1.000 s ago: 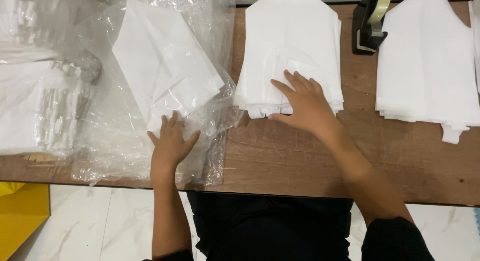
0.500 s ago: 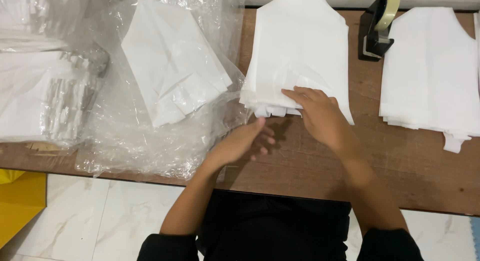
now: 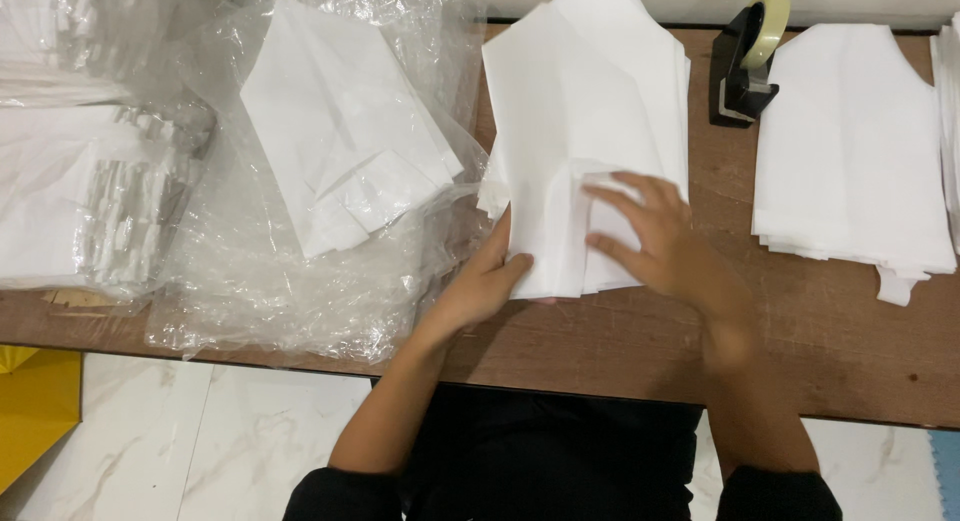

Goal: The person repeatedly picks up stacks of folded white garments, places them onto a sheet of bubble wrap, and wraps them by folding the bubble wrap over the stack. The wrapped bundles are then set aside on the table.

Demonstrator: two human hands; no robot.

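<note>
White fabric everywhere in the head view, but the bit that matters is the middle stack of cut pieces (image 3: 590, 131) sitting on the wooden tabletop (image 3: 620, 351), right in front of you. Its long axis runs straight away from you, near edge closest to your body, far end up by the wall.

Your left hand (image 3: 485, 281) is at the near-left corner of that stack, thumb on top and fingers tucked under the edge as far as I can tell, so that grip looks pinched on the bottom edge. Your right hand (image 3: 655, 241) lies flat on top near the same end, fingers spread and pointing left, nothing clamped. So both hands are at the near end and the stack stretches away from them; the left one is the hand actually on the edge.

Off to the left, well apart, a folded piece (image 3: 340, 131) lies on crinkled clear plastic (image 3: 270, 291). To the right there's a black tape dispenser (image 3: 745, 61) and another stack (image 3: 850, 151).
</note>
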